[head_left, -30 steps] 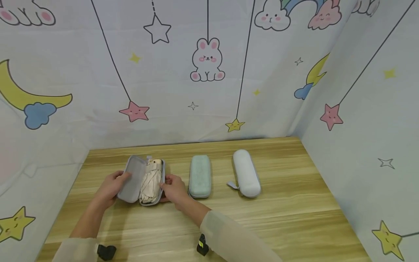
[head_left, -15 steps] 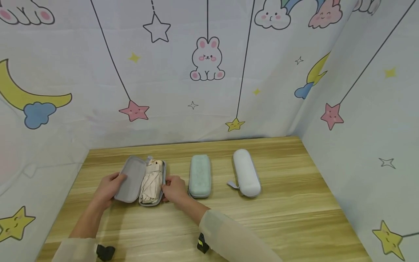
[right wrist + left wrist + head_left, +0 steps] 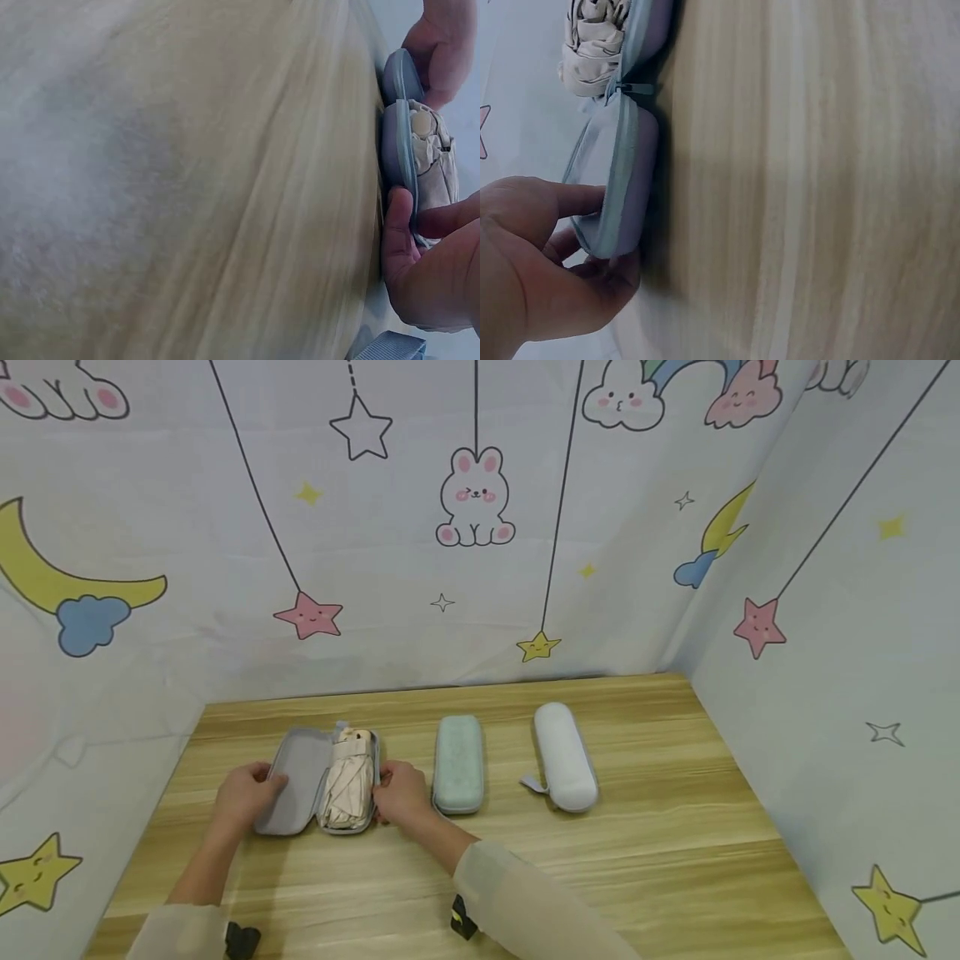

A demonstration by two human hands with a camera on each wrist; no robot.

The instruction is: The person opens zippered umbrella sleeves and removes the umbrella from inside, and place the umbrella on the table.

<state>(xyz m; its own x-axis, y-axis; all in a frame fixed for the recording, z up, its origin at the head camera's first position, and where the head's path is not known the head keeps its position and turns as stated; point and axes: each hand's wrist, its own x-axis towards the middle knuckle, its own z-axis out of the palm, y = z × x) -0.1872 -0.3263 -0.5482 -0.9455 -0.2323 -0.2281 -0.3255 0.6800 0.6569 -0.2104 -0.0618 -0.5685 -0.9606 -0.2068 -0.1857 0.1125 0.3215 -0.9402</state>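
In the head view a grey zippered case [image 3: 300,768] lies unfolded at the left of the table, its lid half spread to the left. A folded beige compact umbrella [image 3: 349,787] fills the right half. My left hand [image 3: 243,795] pinches the lid's outer edge, thumb and fingers on either side of the wall in the left wrist view. At the other side, my right hand [image 3: 401,792] grips the rim of the half with the umbrella. The right wrist view shows that thumb and a finger around the rim [image 3: 409,180].
Right of the open case lies a closed mint green case [image 3: 459,764]. Farther right is a closed white case [image 3: 566,760] with a pull tab. All rest on the wood-grain table [image 3: 660,827], walled by printed cloth [image 3: 390,543] at the back and sides.
My left hand has lowered the case lid outward to the left and down, so it lies flatter. My right hand keeps its grip on the other half, nearly still.
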